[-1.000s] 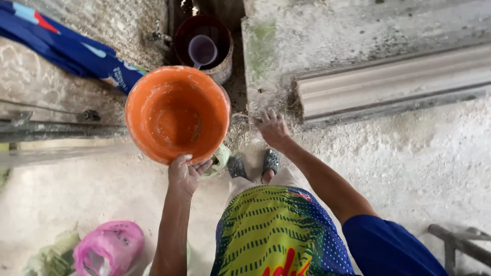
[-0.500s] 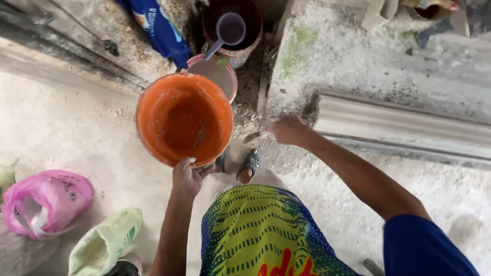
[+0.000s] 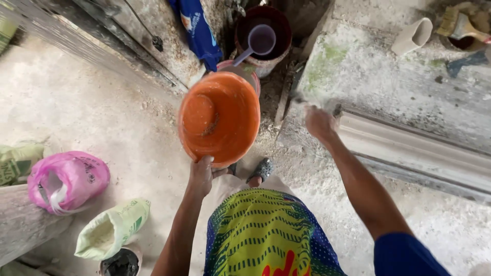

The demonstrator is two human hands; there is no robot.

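Swinging out since before, right hand (image 3: 319, 122) hangs loosely closed, empty; left hand (image 3: 201, 175) grips the bucket (image 3: 220, 117) rim.

Pink plastic bag (image 3: 66, 180) at left edge, gathered open, pale green printed sack (image 3: 113, 228) below it at lower left, open-mouthed, green printed sack (image 3: 15, 161) at far left edge, blue printed bag (image 3: 199, 30) hanging at top centre

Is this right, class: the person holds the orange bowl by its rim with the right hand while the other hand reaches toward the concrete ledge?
Not quite. The head view shows the left hand holding the orange bowl by its rim; the right hand reaches toward the concrete ledge.
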